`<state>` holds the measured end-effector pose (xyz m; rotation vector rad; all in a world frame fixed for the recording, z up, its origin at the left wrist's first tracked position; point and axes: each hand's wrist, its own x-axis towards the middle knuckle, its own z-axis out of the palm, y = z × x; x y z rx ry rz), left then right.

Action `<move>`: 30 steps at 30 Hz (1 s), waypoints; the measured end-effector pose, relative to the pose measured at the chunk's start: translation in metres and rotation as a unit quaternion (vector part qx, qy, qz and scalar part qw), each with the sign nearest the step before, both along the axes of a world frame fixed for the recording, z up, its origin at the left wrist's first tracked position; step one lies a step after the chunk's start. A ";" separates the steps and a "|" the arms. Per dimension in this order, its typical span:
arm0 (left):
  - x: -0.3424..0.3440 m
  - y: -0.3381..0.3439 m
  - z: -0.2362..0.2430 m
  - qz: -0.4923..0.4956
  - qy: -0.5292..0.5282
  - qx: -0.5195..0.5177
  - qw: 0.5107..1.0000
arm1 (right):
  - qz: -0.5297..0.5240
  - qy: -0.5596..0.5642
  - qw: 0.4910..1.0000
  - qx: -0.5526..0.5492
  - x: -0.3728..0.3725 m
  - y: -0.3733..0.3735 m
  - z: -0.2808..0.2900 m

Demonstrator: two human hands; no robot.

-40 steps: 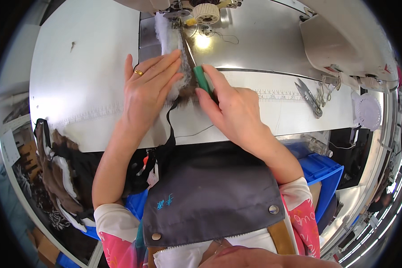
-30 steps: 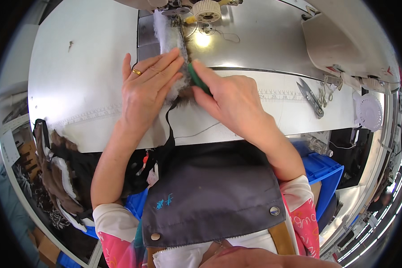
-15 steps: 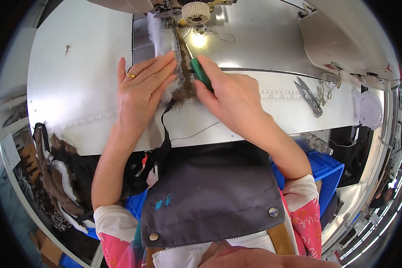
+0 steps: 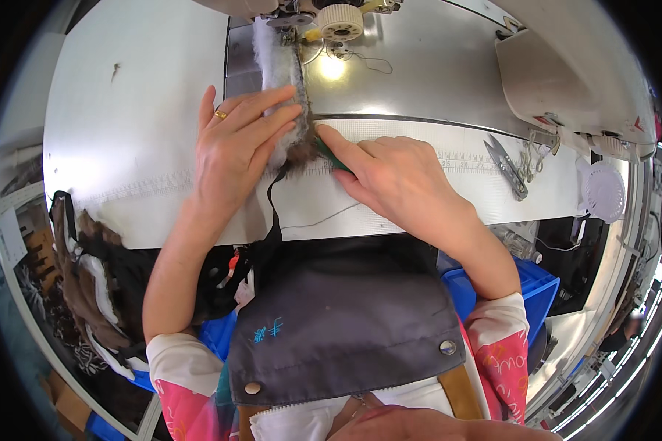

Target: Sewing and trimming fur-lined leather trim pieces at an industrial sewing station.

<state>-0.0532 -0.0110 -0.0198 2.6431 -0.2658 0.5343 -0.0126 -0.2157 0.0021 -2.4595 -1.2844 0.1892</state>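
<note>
A strip of white and brown fur (image 4: 278, 62) runs lengthwise under the sewing machine head (image 4: 301, 11). My left hand (image 4: 235, 143) lies along it with fingers stretched out, fingertips resting on the pile. Beside the brown near end of the strip, my right hand (image 4: 404, 175) is closed around a green-handled awl (image 4: 329, 154). Most of the handle is hidden under the fingers, and its metal tip does not show clearly. From the strip's near end a black strap (image 4: 273, 209) hangs over the table edge.
Metal thread snips (image 4: 507, 167) lie to the right on the white table (image 4: 118, 147), near a white round perforated piece (image 4: 603, 191). More fur pieces (image 4: 88, 287) hang at the lower left. A blue crate (image 4: 537, 290) stands below the table on the right.
My right hand has drawn the awl back toward me, and its handle now lies lower and flatter beside the strip. My left hand stays on the fur.
</note>
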 end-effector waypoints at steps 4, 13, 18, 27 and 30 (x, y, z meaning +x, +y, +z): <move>0.002 0.002 0.005 -0.020 0.048 -0.018 0.998 | -0.007 -0.045 0.999 0.016 -0.002 -0.002 -0.002; 0.019 0.008 -0.002 -0.023 0.019 -0.051 0.998 | -0.002 -0.065 0.998 0.026 0.021 0.007 -0.002; 0.028 0.013 -0.001 -0.049 -0.025 0.000 0.998 | -0.017 -0.039 0.999 0.021 0.025 0.011 -0.003; 0.014 0.003 0.005 -0.027 0.046 -0.063 0.997 | -0.147 0.080 0.975 0.147 -0.017 0.003 -0.007; 0.011 0.003 0.001 -0.019 0.024 -0.091 0.995 | -0.153 0.085 0.976 0.134 -0.013 0.018 -0.006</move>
